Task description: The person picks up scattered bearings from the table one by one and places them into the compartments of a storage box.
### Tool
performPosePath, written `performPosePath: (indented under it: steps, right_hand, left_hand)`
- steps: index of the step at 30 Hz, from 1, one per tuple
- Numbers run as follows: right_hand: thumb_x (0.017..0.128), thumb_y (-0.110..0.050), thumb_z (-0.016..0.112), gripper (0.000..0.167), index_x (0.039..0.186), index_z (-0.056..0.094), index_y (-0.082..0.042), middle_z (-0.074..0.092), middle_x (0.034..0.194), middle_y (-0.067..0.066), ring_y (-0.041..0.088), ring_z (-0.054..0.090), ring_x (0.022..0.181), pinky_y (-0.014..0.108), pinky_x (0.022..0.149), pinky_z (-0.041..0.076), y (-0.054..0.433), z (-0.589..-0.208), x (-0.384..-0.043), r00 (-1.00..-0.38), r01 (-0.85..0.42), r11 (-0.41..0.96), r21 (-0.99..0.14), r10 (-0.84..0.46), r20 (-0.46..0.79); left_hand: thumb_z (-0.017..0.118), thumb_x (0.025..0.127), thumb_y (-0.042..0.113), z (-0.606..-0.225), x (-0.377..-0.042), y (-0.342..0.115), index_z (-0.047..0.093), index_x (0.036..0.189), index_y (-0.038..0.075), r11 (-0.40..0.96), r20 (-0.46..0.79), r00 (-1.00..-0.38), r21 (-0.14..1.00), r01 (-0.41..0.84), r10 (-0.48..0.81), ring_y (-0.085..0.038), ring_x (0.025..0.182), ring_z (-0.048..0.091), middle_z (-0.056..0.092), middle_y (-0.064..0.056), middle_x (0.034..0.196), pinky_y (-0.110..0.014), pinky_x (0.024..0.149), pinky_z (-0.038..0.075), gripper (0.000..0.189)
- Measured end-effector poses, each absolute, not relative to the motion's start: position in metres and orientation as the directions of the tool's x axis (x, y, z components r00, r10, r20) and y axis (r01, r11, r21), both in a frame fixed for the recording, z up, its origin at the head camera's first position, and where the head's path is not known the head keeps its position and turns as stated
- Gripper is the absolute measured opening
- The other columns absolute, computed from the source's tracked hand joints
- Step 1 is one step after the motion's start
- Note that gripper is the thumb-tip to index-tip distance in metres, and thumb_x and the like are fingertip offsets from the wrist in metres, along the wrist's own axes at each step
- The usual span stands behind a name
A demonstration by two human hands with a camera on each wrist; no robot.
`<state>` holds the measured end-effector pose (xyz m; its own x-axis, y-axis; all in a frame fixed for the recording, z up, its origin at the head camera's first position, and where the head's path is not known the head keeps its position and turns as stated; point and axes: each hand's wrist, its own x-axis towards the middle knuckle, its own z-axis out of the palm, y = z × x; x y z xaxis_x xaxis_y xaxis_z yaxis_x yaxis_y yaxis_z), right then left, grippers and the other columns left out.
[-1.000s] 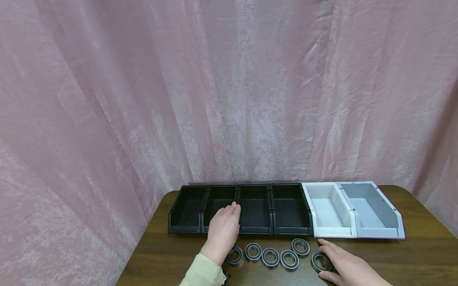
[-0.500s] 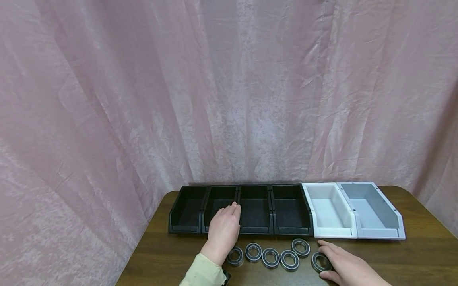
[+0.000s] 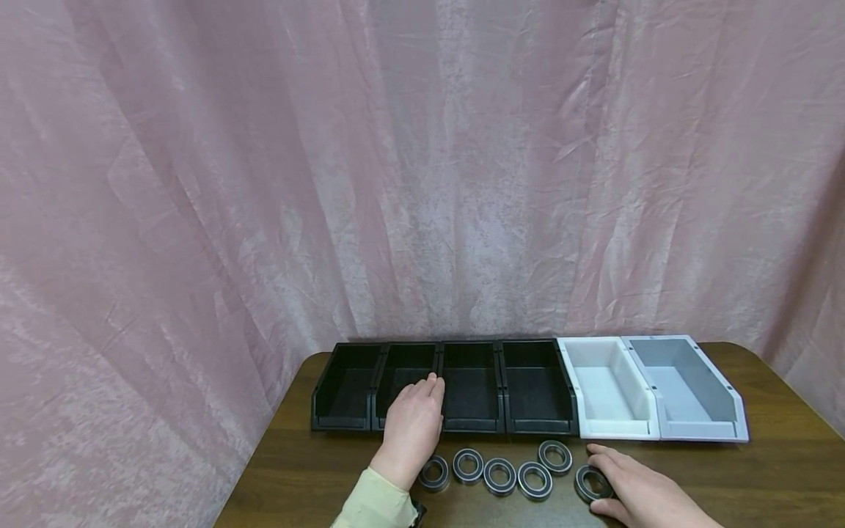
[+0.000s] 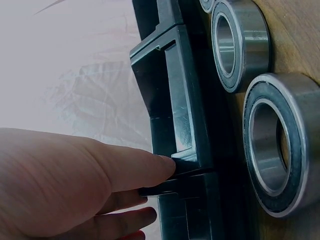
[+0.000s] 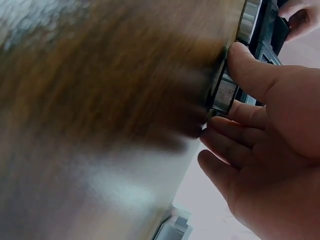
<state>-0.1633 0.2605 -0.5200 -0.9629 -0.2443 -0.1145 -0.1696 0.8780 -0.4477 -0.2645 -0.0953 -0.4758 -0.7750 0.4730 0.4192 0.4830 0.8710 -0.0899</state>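
Note:
My left hand (image 3: 412,422) lies across the front of the black bins, near the wall between the second and third from the left. In the left wrist view, its thumb (image 4: 162,167) and fingers pinch that wall of a black bin (image 4: 186,95). My right hand (image 3: 637,484) holds a ball bearing (image 3: 587,484) flat on the table, thumb on the near side and fingers beyond. The right wrist view shows this held bearing (image 5: 224,95) edge-on between thumb and fingers. To its left lie several more bearings (image 3: 499,494), one of them partly behind the left wrist.
Several black bins (image 3: 470,425), a white bin (image 3: 617,428) and a light grey bin (image 3: 703,431) stand side by side along the back of the brown wooden table (image 3: 284,469). A pink curtain (image 3: 422,183) hangs right behind them.
Almost nothing differs. The right thumb has shifted very slightly beside the bearing; the left hand, the bins and the other bearings stay in place.

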Motion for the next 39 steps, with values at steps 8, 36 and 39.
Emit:
performPosePath:
  steps: [8, 36, 39]
  right_hand:
    - [0.089, -0.042, 0.092, 0.057, 0.130, 0.068, -0.010, 0.064, 0.148, 0.019, 0.038, 0.067, 0.129, 0.060, 0.100, 0.060, 0.263, -0.516, -0.160, -0.961, -0.230, 0.895, -0.382, -0.270, -0.053]
    - [0.091, -0.044, 0.089, 0.069, 0.142, 0.067, -0.003, 0.068, 0.146, 0.013, 0.036, 0.070, 0.128, 0.056, 0.097, 0.061, 0.292, -0.472, -0.139, -0.935, -0.304, 0.942, -0.141, -0.266, 0.237]
    - [0.090, -0.042, 0.090, 0.067, 0.140, 0.068, -0.002, 0.069, 0.144, 0.013, 0.036, 0.071, 0.126, 0.055, 0.095, 0.062, 0.295, -0.467, -0.139, -0.922, -0.318, 0.940, -0.123, -0.277, 0.270]
  left_hand:
    - [0.097, 0.087, 0.018, -0.475, -0.265, -0.095, 0.074, 0.138, 0.001, 0.868, 0.424, -0.770, -0.089, 0.488, 0.477, -0.028, 0.126, 0.073, 0.073, -0.015, 0.143, -0.044, 0.110, 0.058, 0.059]
    - [0.095, 0.089, 0.016, -0.473, -0.263, -0.096, 0.074, 0.140, 0.001, 0.871, 0.406, -0.784, -0.071, 0.486, 0.471, -0.028, 0.127, 0.073, 0.072, -0.015, 0.144, -0.044, 0.110, 0.057, 0.057]
    - [0.095, 0.090, 0.016, -0.474, -0.263, -0.095, 0.073, 0.140, 0.002, 0.872, 0.401, -0.788, -0.065, 0.484, 0.467, -0.028, 0.128, 0.073, 0.072, -0.015, 0.145, -0.044, 0.111, 0.057, 0.057]
